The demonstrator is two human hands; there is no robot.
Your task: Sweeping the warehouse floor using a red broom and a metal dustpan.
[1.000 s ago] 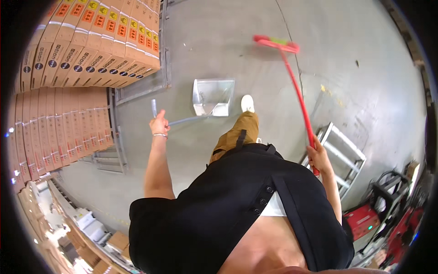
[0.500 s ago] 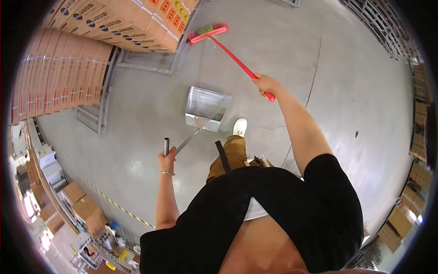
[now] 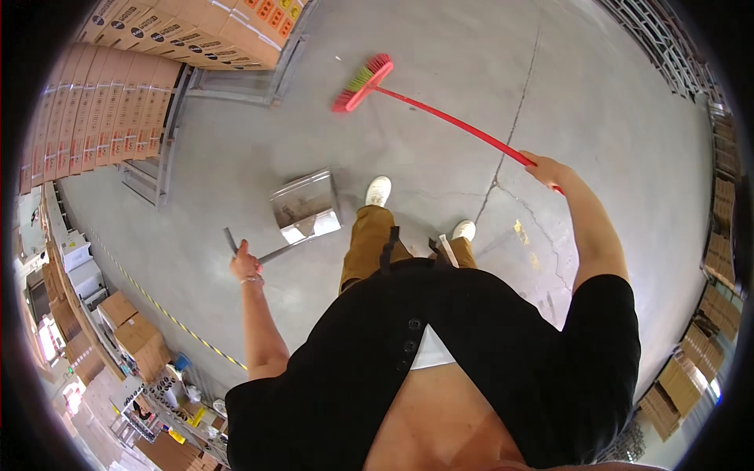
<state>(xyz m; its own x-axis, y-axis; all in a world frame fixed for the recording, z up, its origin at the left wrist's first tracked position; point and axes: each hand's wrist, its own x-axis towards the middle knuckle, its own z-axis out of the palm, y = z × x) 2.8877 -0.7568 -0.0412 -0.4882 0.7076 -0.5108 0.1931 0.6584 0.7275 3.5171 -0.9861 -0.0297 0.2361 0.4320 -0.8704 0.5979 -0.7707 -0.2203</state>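
Head view: broom handle (image 3: 463, 125) lies inside clamped right fingers (image 3: 542, 171); dustpan handle (image 3: 276, 253), inside clamped left fingers (image 3: 244, 257).

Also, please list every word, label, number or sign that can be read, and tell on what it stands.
Upper cardboard cartons: orange labels and round dark marks; I do not copy printed wording.
Lower cardboard cartons: reddish print, too small to read reliably.
Long-handled red broom: no lettering visible.
Long-handled dustpan: no lettering visible.

Bright, even light, soft sheen on grey floor (image 3: 628, 184), washed-out glare lower left, fisheye-bent edges, black corners
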